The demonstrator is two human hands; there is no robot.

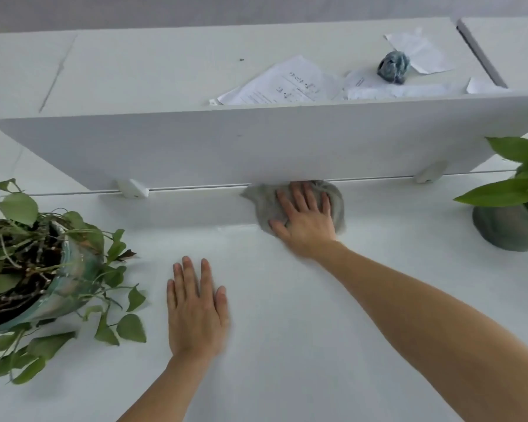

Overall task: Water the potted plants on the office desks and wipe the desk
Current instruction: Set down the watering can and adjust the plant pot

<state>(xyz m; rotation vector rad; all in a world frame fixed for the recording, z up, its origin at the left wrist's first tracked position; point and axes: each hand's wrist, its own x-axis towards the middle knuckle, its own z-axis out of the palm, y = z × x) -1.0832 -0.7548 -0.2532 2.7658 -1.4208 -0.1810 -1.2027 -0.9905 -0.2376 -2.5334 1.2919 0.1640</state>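
Observation:
My right hand (pixel 305 220) presses flat on a grey cloth (pixel 264 205) at the far edge of the white desk (pixel 287 315), right against the foot of the white divider panel (pixel 256 144). A wet streak shows on the desk just left of the cloth. My left hand (pixel 195 309) rests flat on the desk, palm down, holding nothing. A trailing green plant in a glazed teal pot (pixel 58 287) stands at the left. A leafy plant in a round grey pot (pixel 500 226) stands at the right edge.
Beyond the divider lies another desk with loose papers (pixel 287 83) and a small dark blue-grey object (pixel 393 67). White brackets (pixel 133 188) hold the divider at the desk's back edge. Trailing leaves spread over the desk near my left hand.

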